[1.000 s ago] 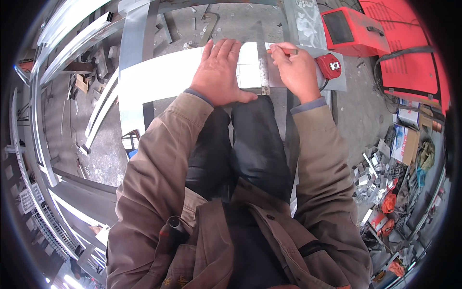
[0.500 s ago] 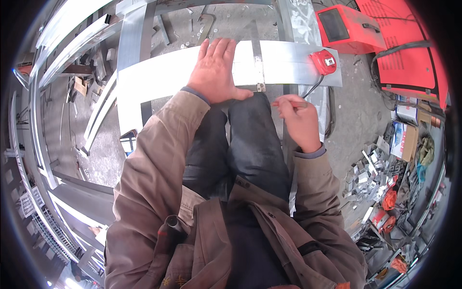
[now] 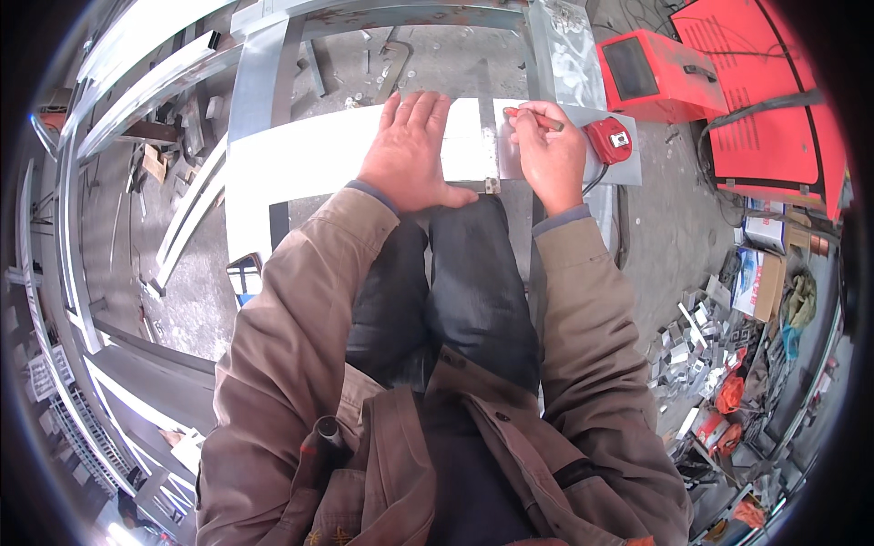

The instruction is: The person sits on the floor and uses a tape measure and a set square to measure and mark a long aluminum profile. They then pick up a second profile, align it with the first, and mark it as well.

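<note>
Fingers of the right hand [image 3: 553,164] are pinched round a red pencil [image 3: 548,121], its tip poised just right of a metal ruler [image 3: 489,144], while those of the left hand [image 3: 407,150] are laid flat, grasping nothing, on the pale metal sheet [image 3: 305,146] beneath both. Marking along the ruler's edge seems to be in hand, though whether the sheet is touched by the tip cannot be told. For a true stroke, the ruler, lying between both hands' fingers, should be kept from slipping.
</note>
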Tool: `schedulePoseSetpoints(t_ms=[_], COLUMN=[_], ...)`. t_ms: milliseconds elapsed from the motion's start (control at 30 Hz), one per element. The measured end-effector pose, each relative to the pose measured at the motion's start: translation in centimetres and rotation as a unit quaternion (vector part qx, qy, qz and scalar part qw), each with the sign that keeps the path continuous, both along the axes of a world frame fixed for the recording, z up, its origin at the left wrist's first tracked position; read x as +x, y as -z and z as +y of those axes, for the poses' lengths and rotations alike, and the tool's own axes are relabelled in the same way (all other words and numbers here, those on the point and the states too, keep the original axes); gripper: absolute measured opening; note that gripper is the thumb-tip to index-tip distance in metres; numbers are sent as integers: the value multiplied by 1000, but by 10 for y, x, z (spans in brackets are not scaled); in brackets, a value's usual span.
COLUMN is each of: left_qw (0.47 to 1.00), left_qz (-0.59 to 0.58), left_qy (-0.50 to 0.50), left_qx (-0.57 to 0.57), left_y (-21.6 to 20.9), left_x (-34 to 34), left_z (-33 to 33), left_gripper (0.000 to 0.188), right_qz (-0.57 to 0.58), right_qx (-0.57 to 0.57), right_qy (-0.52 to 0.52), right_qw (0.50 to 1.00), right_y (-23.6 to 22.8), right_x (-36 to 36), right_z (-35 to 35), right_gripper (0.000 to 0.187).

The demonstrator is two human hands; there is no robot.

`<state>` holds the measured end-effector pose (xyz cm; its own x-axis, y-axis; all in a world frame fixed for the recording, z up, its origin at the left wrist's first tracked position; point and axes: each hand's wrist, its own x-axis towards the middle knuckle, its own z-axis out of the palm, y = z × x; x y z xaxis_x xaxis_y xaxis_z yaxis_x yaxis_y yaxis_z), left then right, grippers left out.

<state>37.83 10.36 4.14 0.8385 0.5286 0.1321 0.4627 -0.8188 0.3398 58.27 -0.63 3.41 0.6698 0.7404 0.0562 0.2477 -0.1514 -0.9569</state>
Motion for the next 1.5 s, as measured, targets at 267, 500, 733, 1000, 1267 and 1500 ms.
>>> schedulePoseSetpoints(t_ms=[267,500,733,1000,1267,1500], left_qw=[1000,1000,1000,1000,1000,1000], left_qz=[4,8,-4,-3,-5,-6], left_qy=[-3,-2,0,-3,-2,2], left_qx=[-8,-9,3,-3,1,-6], left_y=[-1,-3,0,-2,-1,-1], left_x=[-1,0,-1,-1,-2,-2], left_z=[0,0,-1,0,-1,0], left_gripper=[137,138,137,136,135,135], right_qz=[-9,27,125,6,15,-103], right_qx=[-17,12,24,22,-5,-33], right_qy=[-24,4,3,-45,-71,-103], right_qw=[1000,1000,992,999,997,989], right_y=[-6,2,-4,-9,-5,-20], right_x=[-5,-3,-6,-14,-13,-26], right_z=[-7,-8,-28,-43,-49,-63], right_gripper=[16,15,14,12,14,12])
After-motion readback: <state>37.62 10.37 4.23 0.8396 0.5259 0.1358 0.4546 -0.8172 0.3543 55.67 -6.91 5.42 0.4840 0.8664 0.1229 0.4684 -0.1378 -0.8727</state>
